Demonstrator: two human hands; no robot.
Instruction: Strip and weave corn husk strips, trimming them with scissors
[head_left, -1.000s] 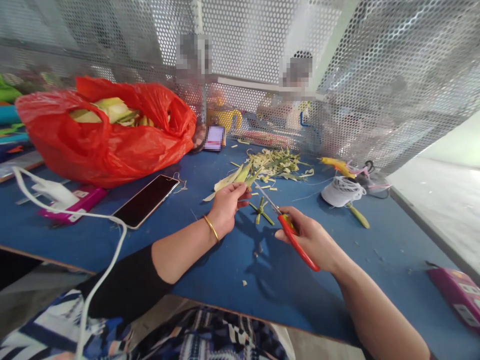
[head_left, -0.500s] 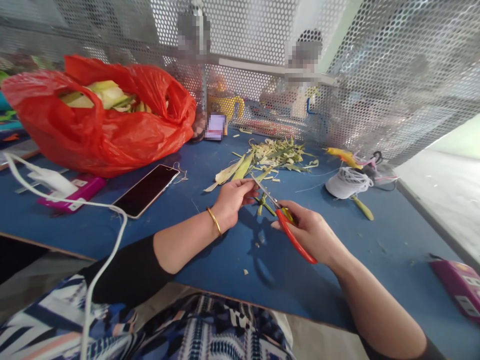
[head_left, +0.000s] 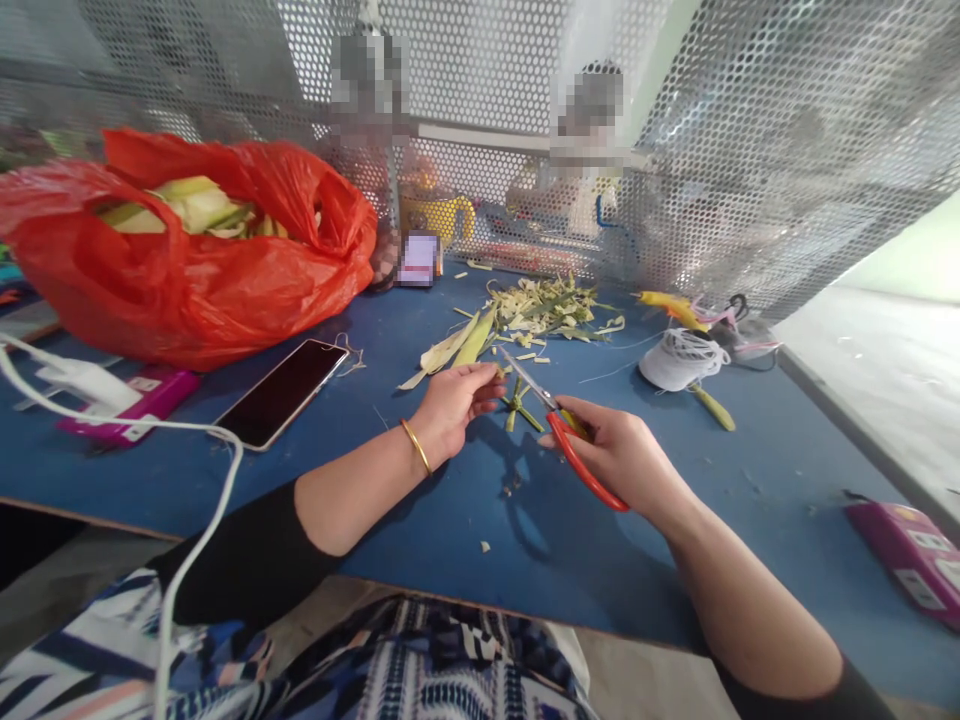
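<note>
My right hand grips a pair of scissors by red handles, the blades pointing up and left. Beside the blade tips, my left hand is closed in a pinch on a small pale piece of corn husk, mostly hidden by the fingers. A little green star-shaped figure of knotted husk strips lies on the blue table between both hands. Past my left fingers are longer husk leaves and a heap of husk trimmings.
A red plastic bag full of husks stands at the left. Near it lie a phone and a purple power strip with a white cable. White thread sits at the right, by a purple box. A perforated metal screen closes off the back, with people beyond.
The scissor blades have drawn slightly apart from my left fingers, and the star-shaped husk figure shows more fully. The whole view has shifted a little, moving the scene left.
</note>
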